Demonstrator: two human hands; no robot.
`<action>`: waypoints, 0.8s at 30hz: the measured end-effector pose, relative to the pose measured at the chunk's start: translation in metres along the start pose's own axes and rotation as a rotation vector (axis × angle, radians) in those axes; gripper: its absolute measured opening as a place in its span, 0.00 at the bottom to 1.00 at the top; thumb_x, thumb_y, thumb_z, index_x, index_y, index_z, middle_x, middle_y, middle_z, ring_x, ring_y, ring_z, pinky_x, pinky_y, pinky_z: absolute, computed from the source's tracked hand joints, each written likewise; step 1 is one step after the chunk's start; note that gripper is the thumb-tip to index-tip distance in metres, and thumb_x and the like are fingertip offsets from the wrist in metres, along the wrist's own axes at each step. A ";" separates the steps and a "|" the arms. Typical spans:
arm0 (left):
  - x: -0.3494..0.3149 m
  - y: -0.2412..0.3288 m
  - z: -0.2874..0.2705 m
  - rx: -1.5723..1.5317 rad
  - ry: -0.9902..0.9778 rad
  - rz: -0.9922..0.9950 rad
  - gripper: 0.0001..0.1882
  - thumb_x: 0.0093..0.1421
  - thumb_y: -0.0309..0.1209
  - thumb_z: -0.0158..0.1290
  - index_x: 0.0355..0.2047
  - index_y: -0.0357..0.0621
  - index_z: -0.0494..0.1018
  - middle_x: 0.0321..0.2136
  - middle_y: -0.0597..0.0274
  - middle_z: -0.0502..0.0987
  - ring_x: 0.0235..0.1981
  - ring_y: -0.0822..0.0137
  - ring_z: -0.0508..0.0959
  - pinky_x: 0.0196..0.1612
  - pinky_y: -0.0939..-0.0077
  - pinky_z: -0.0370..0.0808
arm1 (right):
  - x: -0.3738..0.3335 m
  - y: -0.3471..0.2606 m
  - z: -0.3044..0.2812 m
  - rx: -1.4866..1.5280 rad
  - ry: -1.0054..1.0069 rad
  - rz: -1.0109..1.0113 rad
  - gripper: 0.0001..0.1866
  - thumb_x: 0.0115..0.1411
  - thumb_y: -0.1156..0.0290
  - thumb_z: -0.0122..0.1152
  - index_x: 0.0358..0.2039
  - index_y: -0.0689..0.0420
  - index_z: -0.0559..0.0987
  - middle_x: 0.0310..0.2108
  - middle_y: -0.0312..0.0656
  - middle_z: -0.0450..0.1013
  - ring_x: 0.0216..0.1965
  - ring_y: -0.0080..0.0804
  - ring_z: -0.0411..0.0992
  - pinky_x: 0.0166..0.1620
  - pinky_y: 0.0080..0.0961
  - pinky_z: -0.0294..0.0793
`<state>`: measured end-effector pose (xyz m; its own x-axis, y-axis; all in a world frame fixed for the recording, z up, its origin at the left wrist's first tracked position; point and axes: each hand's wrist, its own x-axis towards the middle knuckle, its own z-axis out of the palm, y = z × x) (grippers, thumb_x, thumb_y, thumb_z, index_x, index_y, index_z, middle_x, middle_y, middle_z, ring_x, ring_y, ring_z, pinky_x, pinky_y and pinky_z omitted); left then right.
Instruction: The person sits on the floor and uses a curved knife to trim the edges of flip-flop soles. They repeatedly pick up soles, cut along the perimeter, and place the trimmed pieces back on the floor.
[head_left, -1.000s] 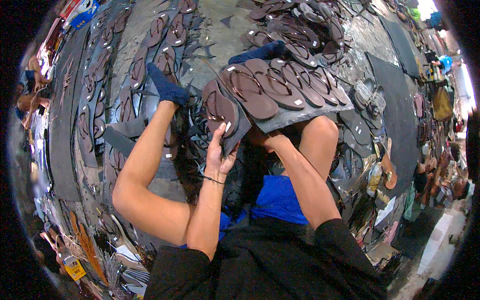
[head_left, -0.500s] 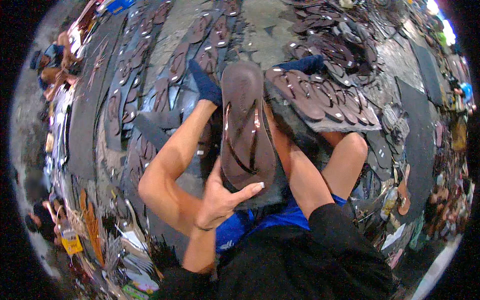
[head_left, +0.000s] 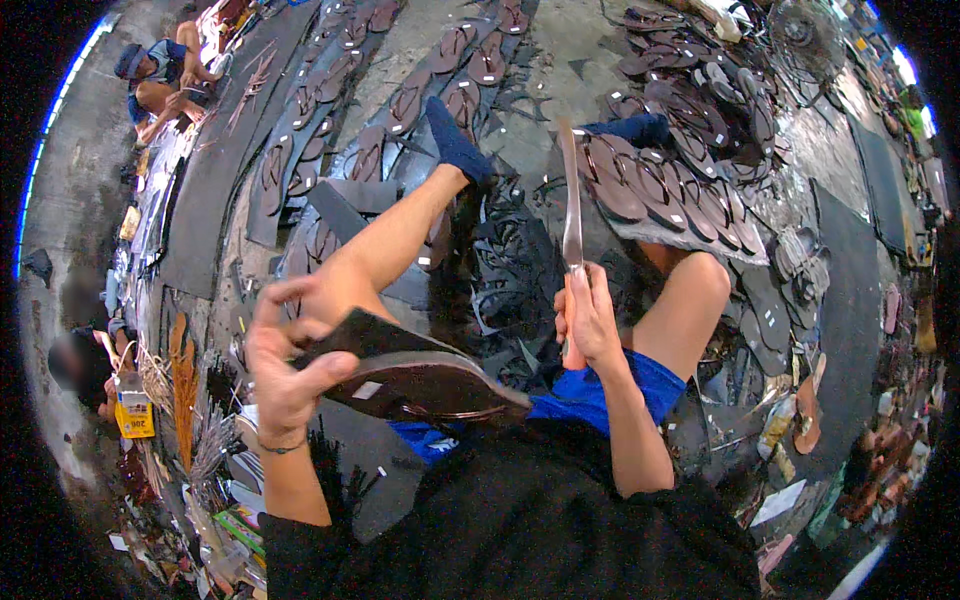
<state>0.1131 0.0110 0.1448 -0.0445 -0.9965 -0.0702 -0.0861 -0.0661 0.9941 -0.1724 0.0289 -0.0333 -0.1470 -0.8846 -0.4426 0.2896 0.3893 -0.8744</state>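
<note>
My left hand grips a brown flip-flop by one end, in front of my left thigh. The flip-flop is turned on its side, its strapped face toward me. A black sheet lies against its sole and sticks out past the edge. The thumb presses the near side; the fingers behind are partly hidden and blurred. In my right hand is a long knife, its blade pointing up and away and its orange handle inside my closed fingers. Knife and flip-flop are apart.
Rows of brown flip-flops lie on the floor ahead. More flip-flops line a board at the right. Black scraps are heaped between my legs. One person sits at the far left, another nearer.
The flip-flop has moved left and toward me and turned from upright, top face showing, onto its side. A knife has come into view in my right hand. My right leg has shifted outward.
</note>
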 end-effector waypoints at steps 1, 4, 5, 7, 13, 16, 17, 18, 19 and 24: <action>-0.006 -0.020 0.002 -0.037 -0.055 -0.124 0.39 0.39 0.20 0.67 0.53 0.39 0.62 0.26 0.60 0.80 0.28 0.71 0.80 0.34 0.81 0.76 | -0.014 0.005 -0.004 -0.007 0.001 0.008 0.20 0.69 0.56 0.42 0.53 0.56 0.59 0.24 0.36 0.64 0.16 0.18 0.62 0.17 0.20 0.64; -0.041 -0.091 0.014 -0.572 -0.024 -0.355 0.29 0.50 0.31 0.66 0.49 0.40 0.66 0.39 0.54 0.77 0.39 0.64 0.79 0.39 0.74 0.78 | -0.037 0.011 -0.005 -0.013 -0.021 -0.002 0.20 0.70 0.57 0.41 0.55 0.56 0.58 0.23 0.36 0.66 0.16 0.18 0.63 0.17 0.19 0.65; -0.044 -0.108 0.021 -0.668 0.042 -0.348 0.29 0.52 0.36 0.65 0.50 0.41 0.66 0.43 0.56 0.75 0.42 0.62 0.78 0.39 0.72 0.79 | -0.043 0.013 -0.007 -0.017 -0.016 -0.009 0.20 0.70 0.57 0.41 0.55 0.56 0.57 0.23 0.36 0.66 0.16 0.18 0.63 0.17 0.19 0.65; -0.049 -0.149 0.029 -0.676 -0.001 -0.198 0.26 0.54 0.35 0.64 0.50 0.41 0.67 0.42 0.59 0.75 0.42 0.64 0.77 0.44 0.72 0.76 | -0.048 0.012 -0.007 -0.031 -0.010 -0.062 0.21 0.70 0.58 0.41 0.57 0.57 0.57 0.25 0.37 0.68 0.17 0.18 0.64 0.17 0.19 0.65; -0.004 -0.117 0.070 -0.297 0.276 -0.069 0.23 0.61 0.43 0.55 0.50 0.40 0.71 0.45 0.60 0.75 0.47 0.66 0.74 0.52 0.70 0.70 | -0.070 0.011 -0.007 -0.327 0.092 -0.428 0.17 0.65 0.72 0.52 0.54 0.58 0.68 0.37 0.42 0.74 0.34 0.26 0.73 0.40 0.22 0.72; 0.010 -0.083 0.029 -0.465 0.227 -0.145 0.22 0.60 0.34 0.57 0.52 0.37 0.67 0.45 0.61 0.75 0.44 0.68 0.75 0.50 0.74 0.73 | -0.097 -0.001 -0.012 -0.578 0.064 -0.620 0.16 0.58 0.75 0.60 0.47 0.58 0.75 0.37 0.45 0.76 0.35 0.34 0.75 0.40 0.27 0.74; 0.009 -0.075 0.024 -0.436 0.176 -0.083 0.22 0.62 0.36 0.56 0.53 0.39 0.66 0.45 0.62 0.75 0.44 0.70 0.75 0.49 0.74 0.73 | -0.107 0.000 -0.014 -0.598 0.012 -0.619 0.15 0.56 0.75 0.61 0.46 0.58 0.76 0.37 0.46 0.76 0.35 0.36 0.75 0.40 0.28 0.74; 0.007 -0.072 0.020 -0.430 0.236 -0.134 0.22 0.62 0.37 0.55 0.53 0.41 0.66 0.44 0.63 0.75 0.44 0.71 0.75 0.49 0.75 0.73 | -0.115 0.001 -0.014 -0.617 -0.041 -0.617 0.15 0.55 0.75 0.63 0.44 0.58 0.77 0.37 0.47 0.77 0.34 0.37 0.76 0.39 0.29 0.75; 0.003 -0.069 0.017 -0.420 0.296 -0.192 0.21 0.63 0.38 0.54 0.53 0.43 0.66 0.44 0.64 0.75 0.43 0.72 0.76 0.48 0.76 0.74 | -0.124 0.002 -0.011 -0.606 -0.085 -0.616 0.15 0.52 0.74 0.65 0.43 0.57 0.78 0.35 0.45 0.77 0.33 0.40 0.76 0.38 0.30 0.75; -0.023 -0.067 0.005 -0.514 0.301 -0.464 0.21 0.63 0.41 0.53 0.52 0.45 0.66 0.42 0.66 0.74 0.42 0.72 0.76 0.46 0.77 0.75 | -0.157 0.023 -0.016 -0.614 -0.296 -0.469 0.17 0.52 0.72 0.66 0.44 0.57 0.78 0.34 0.44 0.77 0.29 0.34 0.75 0.34 0.26 0.75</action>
<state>0.1153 0.0387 0.0798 0.1631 -0.8265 -0.5388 0.4488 -0.4242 0.7865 -0.1573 0.1810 0.0133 0.1556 -0.9878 -0.0092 -0.3211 -0.0417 -0.9461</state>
